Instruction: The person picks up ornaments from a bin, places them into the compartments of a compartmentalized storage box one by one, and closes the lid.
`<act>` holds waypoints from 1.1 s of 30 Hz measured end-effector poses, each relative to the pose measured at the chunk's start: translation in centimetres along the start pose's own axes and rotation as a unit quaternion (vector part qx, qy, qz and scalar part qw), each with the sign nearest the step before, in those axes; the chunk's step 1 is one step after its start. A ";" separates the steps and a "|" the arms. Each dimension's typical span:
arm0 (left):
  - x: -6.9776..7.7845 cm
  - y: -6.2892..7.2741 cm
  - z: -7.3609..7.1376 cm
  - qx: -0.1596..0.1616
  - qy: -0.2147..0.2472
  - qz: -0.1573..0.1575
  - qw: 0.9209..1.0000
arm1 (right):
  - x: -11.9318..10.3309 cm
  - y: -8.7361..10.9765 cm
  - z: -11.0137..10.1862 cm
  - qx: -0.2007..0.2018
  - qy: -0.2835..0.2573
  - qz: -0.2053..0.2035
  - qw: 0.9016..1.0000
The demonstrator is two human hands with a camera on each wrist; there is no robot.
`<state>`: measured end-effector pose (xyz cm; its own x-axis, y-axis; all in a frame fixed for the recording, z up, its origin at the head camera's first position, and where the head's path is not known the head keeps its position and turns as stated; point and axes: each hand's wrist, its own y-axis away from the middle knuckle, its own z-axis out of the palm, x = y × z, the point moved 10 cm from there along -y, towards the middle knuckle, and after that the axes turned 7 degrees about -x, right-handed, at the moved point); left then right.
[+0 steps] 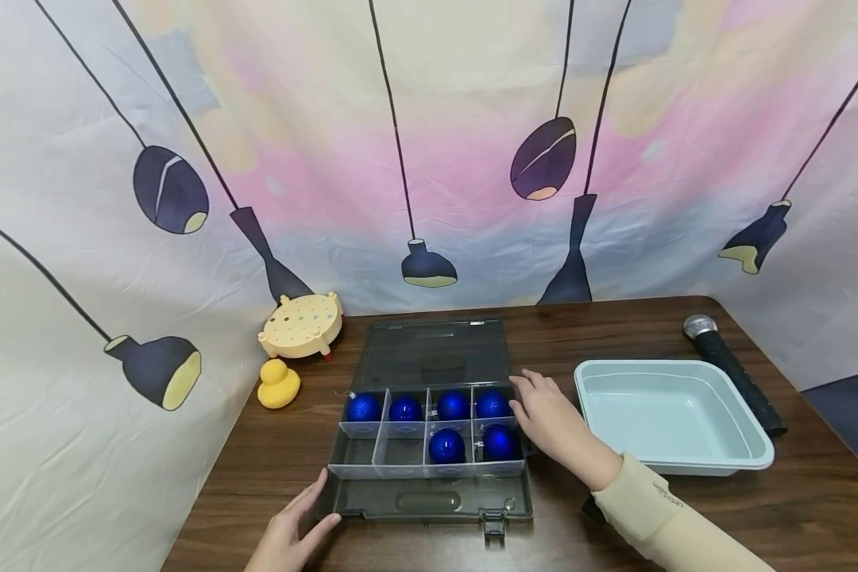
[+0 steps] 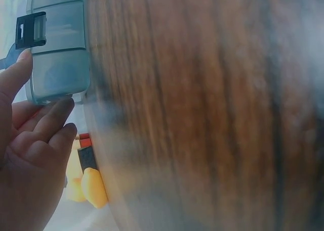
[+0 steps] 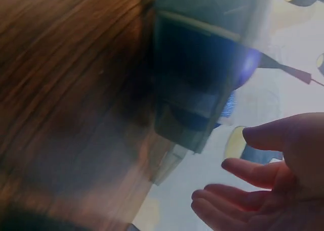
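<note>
A dark translucent organizer box (image 1: 343,500) lies on the table with its lid (image 1: 436,353) folded back. Blue Christmas balls (image 1: 446,446) sit in its back row of compartments and in the two front right ones. Beside the box's front left corner is my left hand (image 1: 293,524), thumb and fingers spread. In the left wrist view, its fingers (image 2: 61,112) lie against the box's corner, near a black latch (image 2: 31,30). My right hand (image 1: 546,413) is at the box's right side, by the back right ball, fingers loosely extended. The right wrist view shows nothing in that hand (image 3: 288,180).
To the right stands a pale blue basin (image 1: 658,413), with a black microphone (image 1: 736,369) beyond it. A yellow rubber duck (image 1: 279,384) and a cream round toy with short legs (image 1: 300,324) are at the left. A patterned cloth (image 1: 472,222) hangs behind the table.
</note>
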<state>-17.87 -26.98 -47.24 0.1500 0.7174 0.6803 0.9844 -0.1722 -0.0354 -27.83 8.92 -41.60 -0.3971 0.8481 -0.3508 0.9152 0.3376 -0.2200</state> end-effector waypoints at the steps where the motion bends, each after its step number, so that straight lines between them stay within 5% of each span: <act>1: 0.0 0.0 0.0 0.000 0.000 0.000 1.000 | 0.2 0.0 0.2 -0.003 0.005 0.007 1.000; 22: 0.9 0.2 -0.4 0.016 -0.010 0.029 0.999 | 3.2 -2.1 3.7 -0.108 0.032 0.113 0.987; 33: 0.7 0.1 -0.3 0.008 -0.013 0.021 1.000 | 3.7 -3.0 4.7 -0.132 0.017 0.122 0.984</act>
<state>-17.67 -26.72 -46.59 0.1935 0.7273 0.6585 0.9784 -0.1925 -0.0750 -32.37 9.15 -46.53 -0.1654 0.9284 -0.3329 0.9705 0.2132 0.1125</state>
